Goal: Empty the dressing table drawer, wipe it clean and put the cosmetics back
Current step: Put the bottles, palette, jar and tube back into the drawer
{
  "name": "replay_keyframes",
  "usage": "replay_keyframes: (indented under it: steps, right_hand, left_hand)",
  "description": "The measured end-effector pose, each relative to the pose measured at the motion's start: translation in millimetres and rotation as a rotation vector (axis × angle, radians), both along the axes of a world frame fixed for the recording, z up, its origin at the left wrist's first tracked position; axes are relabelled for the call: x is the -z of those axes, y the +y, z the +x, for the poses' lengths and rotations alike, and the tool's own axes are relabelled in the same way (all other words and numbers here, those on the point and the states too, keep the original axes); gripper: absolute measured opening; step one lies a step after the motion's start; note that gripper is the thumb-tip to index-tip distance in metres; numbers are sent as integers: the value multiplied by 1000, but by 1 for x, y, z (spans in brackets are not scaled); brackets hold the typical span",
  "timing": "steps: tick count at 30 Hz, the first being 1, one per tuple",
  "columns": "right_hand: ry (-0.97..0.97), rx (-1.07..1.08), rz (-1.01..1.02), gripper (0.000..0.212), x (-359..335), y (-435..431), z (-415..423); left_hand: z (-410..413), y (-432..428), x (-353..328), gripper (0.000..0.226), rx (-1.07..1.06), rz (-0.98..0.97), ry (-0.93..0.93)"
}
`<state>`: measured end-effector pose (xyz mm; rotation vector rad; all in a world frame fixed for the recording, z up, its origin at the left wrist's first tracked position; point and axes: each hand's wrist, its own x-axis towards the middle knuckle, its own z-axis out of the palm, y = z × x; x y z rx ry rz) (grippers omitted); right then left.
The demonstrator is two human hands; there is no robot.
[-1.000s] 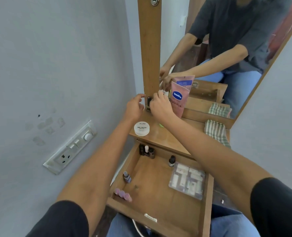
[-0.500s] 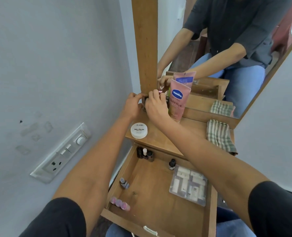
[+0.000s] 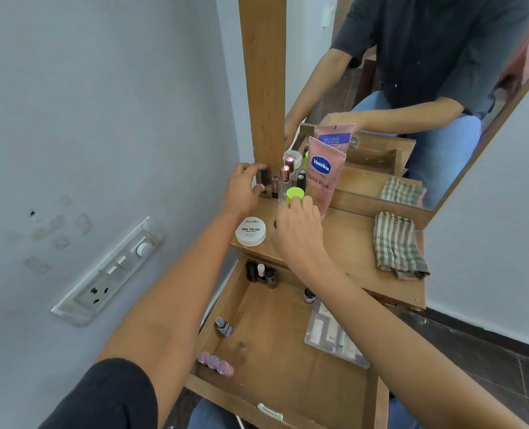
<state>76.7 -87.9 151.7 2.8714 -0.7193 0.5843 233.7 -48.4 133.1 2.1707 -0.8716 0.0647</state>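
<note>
The wooden drawer (image 3: 275,394) is pulled open below the tabletop. Inside it are three small bottles (image 3: 261,274) at the back left, a dark bottle (image 3: 309,295), a clear plastic case (image 3: 334,332), a small bottle (image 3: 223,326) and three pink-capped bottles (image 3: 215,362). On the tabletop stand a pink Vaseline tube (image 3: 322,178), rose-capped tubes (image 3: 284,174) and a white nail polish remover jar (image 3: 250,232). My left hand (image 3: 241,193) pinches a small dark bottle (image 3: 263,178) against the mirror post. My right hand (image 3: 297,227) curls around a clear green-capped bottle (image 3: 295,192).
A checked cloth (image 3: 396,246) lies on the right of the tabletop (image 3: 349,243). The mirror (image 3: 411,88) rises behind, with its wooden post (image 3: 261,88) at the left. A switchboard (image 3: 108,274) is on the left wall. A metal handle (image 3: 269,411) sits on the drawer front.
My right hand has drawn back from the mirror post toward me, and the green-capped bottle now shows above its fingers. My left hand stays by the post.
</note>
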Motion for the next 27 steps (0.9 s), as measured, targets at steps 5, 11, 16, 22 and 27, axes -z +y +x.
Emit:
replay_keyframes:
  steps: [5,11,16,22,27]
  right_hand:
    - [-17,-84,318,19,10,-9,-12]
    - [-98,-125,575,24,19,-11,-15]
    - [-190,-169,711,26,31,-13,-19]
    - [-239,-187,784,27,33,-15,-23]
    - [-223,-230,850,29,32,-18,-30]
  left_hand:
    - [2,-6,1,44,4,18,-17]
    - [3,-11,-2,29,-7,21,-3]
    - [2,-13,0,25,-48,29,-11]
    - [-4,-5,-2,19,-129,-45,-9]
    - [-26,32,-33,22,-174,-274,37]
